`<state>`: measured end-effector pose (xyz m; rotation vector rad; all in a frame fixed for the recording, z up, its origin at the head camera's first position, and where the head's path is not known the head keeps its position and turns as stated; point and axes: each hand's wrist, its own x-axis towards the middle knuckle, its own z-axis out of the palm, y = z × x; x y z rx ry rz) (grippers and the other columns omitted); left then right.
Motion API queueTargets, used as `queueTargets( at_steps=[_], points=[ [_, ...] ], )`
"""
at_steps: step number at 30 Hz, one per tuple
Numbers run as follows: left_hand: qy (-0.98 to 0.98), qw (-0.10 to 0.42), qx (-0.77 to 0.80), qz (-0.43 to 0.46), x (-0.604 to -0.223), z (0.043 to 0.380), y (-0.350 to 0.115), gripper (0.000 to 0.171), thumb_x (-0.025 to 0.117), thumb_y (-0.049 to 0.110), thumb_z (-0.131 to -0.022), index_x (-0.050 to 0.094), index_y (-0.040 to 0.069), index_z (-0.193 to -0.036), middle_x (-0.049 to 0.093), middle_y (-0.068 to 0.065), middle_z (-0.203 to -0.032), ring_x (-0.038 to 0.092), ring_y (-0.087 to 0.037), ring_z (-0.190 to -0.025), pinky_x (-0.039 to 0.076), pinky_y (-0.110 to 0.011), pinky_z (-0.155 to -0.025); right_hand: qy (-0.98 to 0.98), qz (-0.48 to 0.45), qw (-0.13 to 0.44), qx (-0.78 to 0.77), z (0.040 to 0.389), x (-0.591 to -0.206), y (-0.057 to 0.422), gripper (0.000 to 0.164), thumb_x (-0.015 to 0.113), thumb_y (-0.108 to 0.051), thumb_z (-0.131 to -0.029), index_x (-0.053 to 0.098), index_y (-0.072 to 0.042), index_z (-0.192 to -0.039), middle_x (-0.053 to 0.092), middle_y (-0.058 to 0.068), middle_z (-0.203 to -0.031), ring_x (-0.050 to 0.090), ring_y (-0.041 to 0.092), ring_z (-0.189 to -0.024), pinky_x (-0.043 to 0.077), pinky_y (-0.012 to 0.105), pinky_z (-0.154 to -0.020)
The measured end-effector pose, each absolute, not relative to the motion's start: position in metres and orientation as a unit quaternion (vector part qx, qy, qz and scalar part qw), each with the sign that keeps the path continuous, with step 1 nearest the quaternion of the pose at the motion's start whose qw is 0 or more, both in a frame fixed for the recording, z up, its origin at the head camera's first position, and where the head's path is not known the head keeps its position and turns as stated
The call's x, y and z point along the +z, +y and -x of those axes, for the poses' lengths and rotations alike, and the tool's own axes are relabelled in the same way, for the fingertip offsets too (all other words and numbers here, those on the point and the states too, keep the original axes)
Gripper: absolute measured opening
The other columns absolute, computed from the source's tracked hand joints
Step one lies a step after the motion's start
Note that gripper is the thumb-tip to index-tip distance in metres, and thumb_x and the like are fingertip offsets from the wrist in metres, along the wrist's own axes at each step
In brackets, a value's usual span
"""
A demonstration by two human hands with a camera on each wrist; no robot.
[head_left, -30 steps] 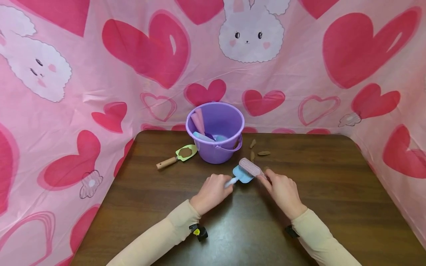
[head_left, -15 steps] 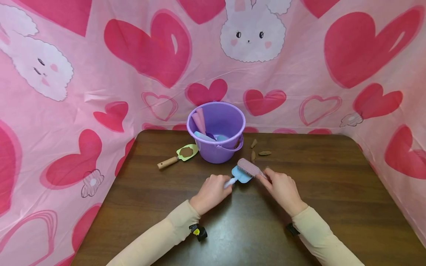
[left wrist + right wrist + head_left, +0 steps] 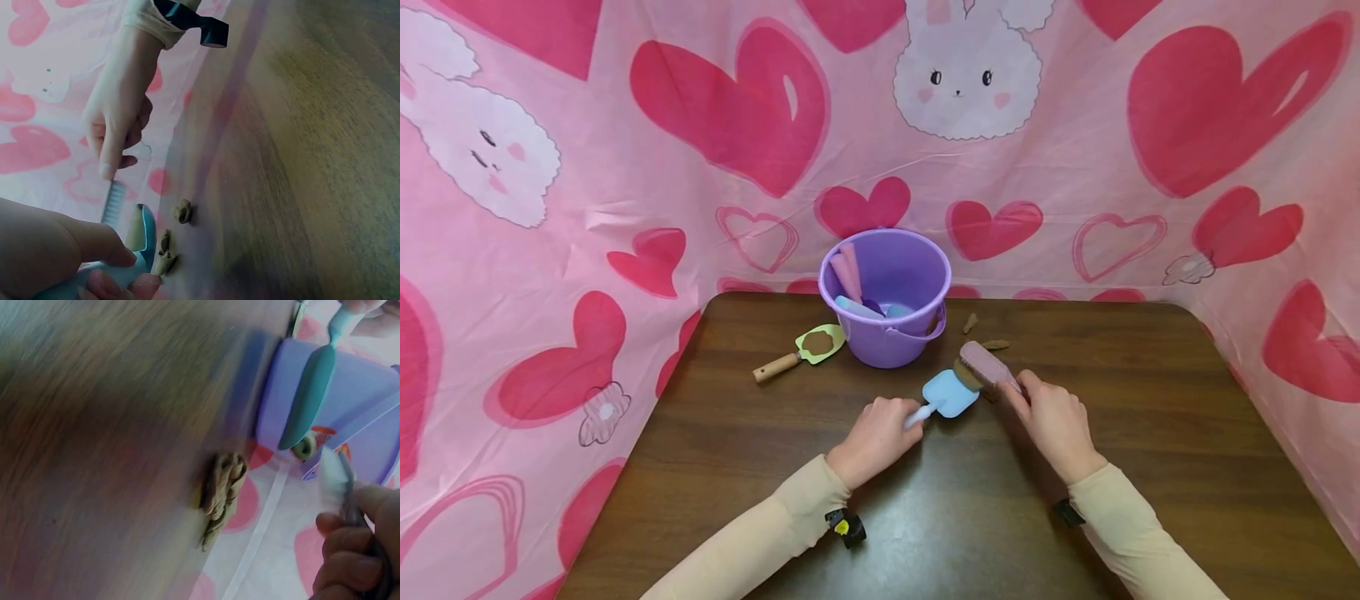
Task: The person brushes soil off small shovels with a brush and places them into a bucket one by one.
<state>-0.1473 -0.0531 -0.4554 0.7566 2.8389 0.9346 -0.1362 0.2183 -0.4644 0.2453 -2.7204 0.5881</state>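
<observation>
My left hand (image 3: 877,435) grips the handle of a light blue toy shovel (image 3: 950,394), its blade close over the table. In my right hand (image 3: 1060,425) is a pink brush (image 3: 990,364), bristles facing the shovel; the right wrist view shows curled fingers around its handle (image 3: 376,562). A brown lump (image 3: 965,375) sits at the blade's far right edge, partly under the brush. Behind the brush lie small brown curled pieces, one (image 3: 996,344) overlapped by its head and another (image 3: 971,323) farther back. The left wrist view shows several brown pieces (image 3: 165,259) beside the blade.
Behind the hands stands a purple bucket (image 3: 887,343) with its handle hanging forward, holding pink, light blue and purple things. Left of it lies a green trowel (image 3: 831,350) with a wooden handle and brown stuff in its blade. A pink heart-patterned cloth (image 3: 685,192) surrounds the table.
My right hand has moved the brush to the right, off most of the shovel's blade. A brown lump now shows at the blade's edge. The left hand is nearly still.
</observation>
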Motion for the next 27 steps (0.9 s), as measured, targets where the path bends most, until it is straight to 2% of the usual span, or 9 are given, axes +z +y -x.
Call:
queueTargets(
  at_steps=[6,15,21,27],
  points=[
    [0.92,0.025,0.304,-0.248,-0.455,0.147,-0.052,0.012,0.072,0.008,-0.092,0.066,0.011,-0.081,0.052,0.004,-0.066,0.047,-0.011,-0.056,0.042,-0.028,-0.051,-0.954,-0.139,0.153,0.217,0.132,-0.468,0.21,0.029,0.078,-0.025,-0.095,0.055,-0.013,-0.081,0.034,-0.006,-0.059,0.036,0.014,-0.051,0.031,0.033,-0.046],
    [0.917,0.039,0.311,-0.248,-0.454,0.147,-0.054,0.009,0.072,0.009,-0.092,0.069,0.011,-0.084,0.054,0.005,-0.067,0.047,-0.009,-0.056,0.043,-0.026,-0.051,-0.965,-0.076,0.147,0.205,0.135,-0.468,0.221,0.03,0.072,-0.027,-0.099,0.055,-0.01,-0.081,0.037,-0.002,-0.058,0.039,0.021,-0.05,0.032,0.037,-0.046],
    [0.913,0.037,0.321,-0.25,-0.454,0.148,-0.054,0.009,0.072,0.009,-0.092,0.068,0.011,-0.084,0.054,0.004,-0.068,0.047,-0.009,-0.057,0.042,-0.026,-0.052,-0.956,-0.1,0.158,0.226,0.136,-0.464,0.218,0.024,0.075,-0.023,-0.097,0.06,-0.009,-0.085,0.039,-0.003,-0.059,0.039,0.016,-0.051,0.033,0.034,-0.047],
    [0.915,0.025,0.314,-0.252,-0.455,0.148,-0.052,0.007,0.072,0.009,-0.091,0.069,0.011,-0.086,0.054,0.004,-0.068,0.048,-0.01,-0.057,0.042,-0.026,-0.052,-0.953,-0.151,0.09,0.248,0.132,-0.467,0.209,0.025,0.077,-0.026,-0.095,0.058,-0.016,-0.082,0.037,-0.009,-0.061,0.037,0.008,-0.052,0.032,0.027,-0.049]
  ],
)
